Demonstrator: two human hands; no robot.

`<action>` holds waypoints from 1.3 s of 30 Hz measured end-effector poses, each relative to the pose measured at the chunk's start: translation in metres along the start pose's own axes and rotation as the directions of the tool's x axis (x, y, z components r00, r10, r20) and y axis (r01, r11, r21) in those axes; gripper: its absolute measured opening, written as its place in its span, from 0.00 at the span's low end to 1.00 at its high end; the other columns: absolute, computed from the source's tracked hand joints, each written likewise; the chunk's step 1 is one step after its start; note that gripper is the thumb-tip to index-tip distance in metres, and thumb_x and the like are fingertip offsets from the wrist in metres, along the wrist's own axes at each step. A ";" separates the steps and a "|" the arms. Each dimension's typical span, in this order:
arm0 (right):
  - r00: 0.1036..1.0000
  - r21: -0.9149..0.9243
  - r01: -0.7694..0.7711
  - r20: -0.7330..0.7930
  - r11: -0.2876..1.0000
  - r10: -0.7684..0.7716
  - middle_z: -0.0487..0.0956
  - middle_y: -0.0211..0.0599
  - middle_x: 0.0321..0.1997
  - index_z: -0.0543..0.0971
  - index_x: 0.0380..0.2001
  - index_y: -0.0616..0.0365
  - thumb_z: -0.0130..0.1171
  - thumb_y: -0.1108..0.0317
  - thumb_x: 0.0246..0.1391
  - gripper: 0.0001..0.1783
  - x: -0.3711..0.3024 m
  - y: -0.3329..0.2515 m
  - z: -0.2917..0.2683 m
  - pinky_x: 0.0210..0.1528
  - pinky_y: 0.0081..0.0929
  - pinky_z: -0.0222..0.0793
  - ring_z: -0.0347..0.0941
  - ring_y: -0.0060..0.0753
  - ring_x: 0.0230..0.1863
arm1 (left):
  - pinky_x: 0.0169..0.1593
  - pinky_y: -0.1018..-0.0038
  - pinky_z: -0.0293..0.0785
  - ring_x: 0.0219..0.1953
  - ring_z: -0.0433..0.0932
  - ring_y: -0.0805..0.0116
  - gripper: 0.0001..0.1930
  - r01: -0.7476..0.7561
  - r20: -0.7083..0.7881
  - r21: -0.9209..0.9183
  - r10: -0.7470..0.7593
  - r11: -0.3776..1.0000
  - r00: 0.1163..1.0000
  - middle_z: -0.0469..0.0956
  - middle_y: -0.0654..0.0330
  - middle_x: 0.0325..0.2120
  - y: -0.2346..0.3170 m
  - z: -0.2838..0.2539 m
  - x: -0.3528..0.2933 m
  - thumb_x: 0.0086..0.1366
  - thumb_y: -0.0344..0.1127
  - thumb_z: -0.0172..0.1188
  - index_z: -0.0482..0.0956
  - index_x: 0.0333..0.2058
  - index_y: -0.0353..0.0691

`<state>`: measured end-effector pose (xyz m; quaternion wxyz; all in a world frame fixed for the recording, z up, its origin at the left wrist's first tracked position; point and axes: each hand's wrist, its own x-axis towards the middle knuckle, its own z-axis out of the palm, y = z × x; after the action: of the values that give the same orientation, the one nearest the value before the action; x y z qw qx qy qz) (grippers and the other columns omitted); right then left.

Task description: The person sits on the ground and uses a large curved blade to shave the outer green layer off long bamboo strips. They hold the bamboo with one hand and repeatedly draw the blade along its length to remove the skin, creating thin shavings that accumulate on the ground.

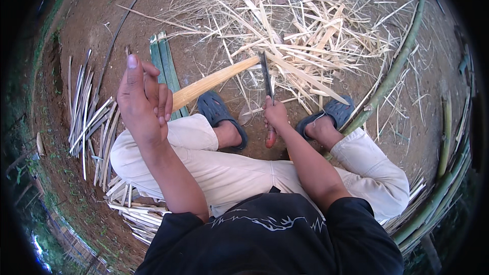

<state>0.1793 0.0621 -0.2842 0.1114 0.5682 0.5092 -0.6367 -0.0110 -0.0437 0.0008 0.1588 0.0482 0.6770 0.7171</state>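
Note:
My left hand [145, 101] is raised at the left, thumb up and fingers curled round a pale bamboo strip [216, 82]. The strip runs from the hand to the right and away from me; its near part is hidden by my fingers. Between my feet, my right hand [275, 115] is closed on the handle of a knife, the handle's reddish end showing below the fist. The dark narrow knife blade [267, 77] points away from me, its upper part meeting the far end of the strip.
A heap of pale bamboo shavings [316, 40] covers the ground ahead. Green split bamboo pieces [167, 71] lie behind my left hand. Cut thin strips [84, 107] are piled at the left. A long green bamboo pole [395, 74] curves along the right, near my sandal [338, 112].

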 end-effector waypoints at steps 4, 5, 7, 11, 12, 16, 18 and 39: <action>0.948 -0.258 0.292 -0.051 0.921 -0.315 0.71 0.41 0.14 0.73 0.24 0.63 0.47 0.52 0.64 0.24 -0.049 -0.029 0.012 0.19 0.37 0.67 0.69 0.38 0.15 | 0.08 0.84 0.45 0.05 0.47 0.85 0.22 -0.003 0.065 0.022 0.002 1.000 0.998 0.51 0.73 0.05 -0.001 0.003 -0.007 0.71 0.51 0.47 0.69 0.29 0.37; 0.910 -0.294 0.388 -0.029 0.874 -0.414 0.71 0.43 0.15 0.73 0.23 0.63 0.47 0.53 0.63 0.23 -0.063 -0.037 0.012 0.21 0.39 0.67 0.70 0.40 0.16 | 0.09 0.85 0.44 0.05 0.46 0.85 0.21 -0.002 0.086 0.039 -0.001 0.999 0.996 0.52 0.73 0.05 0.000 0.003 -0.011 0.71 0.52 0.47 0.69 0.30 0.38; 0.838 -0.317 0.536 0.084 0.783 -0.539 0.72 0.46 0.17 0.73 0.26 0.63 0.50 0.57 0.62 0.19 -0.098 -0.064 0.005 0.24 0.41 0.68 0.73 0.45 0.20 | 0.10 0.85 0.47 0.06 0.49 0.85 0.23 -0.081 0.315 0.102 0.045 0.991 0.948 0.53 0.73 0.06 -0.005 -0.007 -0.016 0.68 0.55 0.51 0.69 0.27 0.38; 0.606 -0.395 0.778 0.272 0.488 -0.747 0.75 0.49 0.23 0.74 0.31 0.60 0.54 0.62 0.59 0.11 -0.139 -0.084 -0.018 0.27 0.44 0.70 0.75 0.54 0.26 | 0.16 0.85 0.48 0.11 0.53 0.87 0.19 -0.341 0.622 0.023 0.253 0.940 0.741 0.57 0.74 0.07 -0.021 -0.012 -0.028 0.61 0.47 0.65 0.71 0.23 0.39; 0.579 -0.392 0.797 0.283 0.459 -0.764 0.76 0.50 0.24 0.74 0.32 0.59 0.55 0.62 0.59 0.10 -0.143 -0.085 -0.022 0.28 0.45 0.70 0.75 0.55 0.26 | 0.17 0.84 0.49 0.11 0.54 0.87 0.18 -0.309 0.614 0.030 0.226 0.951 0.757 0.56 0.74 0.07 -0.022 -0.010 -0.034 0.59 0.45 0.67 0.71 0.23 0.39; 0.587 -0.442 0.778 0.255 0.447 -0.769 0.76 0.52 0.25 0.74 0.34 0.59 0.55 0.62 0.58 0.10 -0.123 -0.067 -0.022 0.29 0.47 0.70 0.75 0.58 0.27 | 0.19 0.83 0.53 0.12 0.53 0.85 0.16 -0.307 0.597 0.010 0.241 0.952 0.765 0.55 0.74 0.07 -0.022 0.000 -0.055 0.54 0.38 0.72 0.72 0.21 0.39; 0.699 -0.500 0.673 0.191 0.545 -0.689 0.76 0.53 0.23 0.73 0.33 0.59 0.53 0.60 0.59 0.12 -0.083 -0.042 -0.018 0.29 0.49 0.71 0.75 0.58 0.26 | 0.19 0.85 0.52 0.12 0.52 0.86 0.15 -0.305 0.582 0.003 0.246 0.952 0.775 0.54 0.74 0.07 -0.023 0.003 -0.059 0.53 0.37 0.72 0.73 0.21 0.39; 0.350 -0.405 0.887 0.280 0.220 -0.894 0.78 0.53 0.23 0.74 0.33 0.63 0.53 0.63 0.56 0.12 -0.067 -0.054 -0.006 0.29 0.51 0.71 0.75 0.59 0.24 | 0.20 0.86 0.51 0.16 0.59 0.88 0.15 -0.140 0.309 0.082 0.108 0.987 0.945 0.63 0.71 0.12 -0.023 -0.010 -0.060 0.63 0.36 0.62 0.64 0.25 0.39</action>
<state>0.1661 0.0620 -0.1992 -0.1344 0.1292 0.8846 -0.4275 0.0463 -0.0696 -0.0135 0.2129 0.2083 0.6760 0.6741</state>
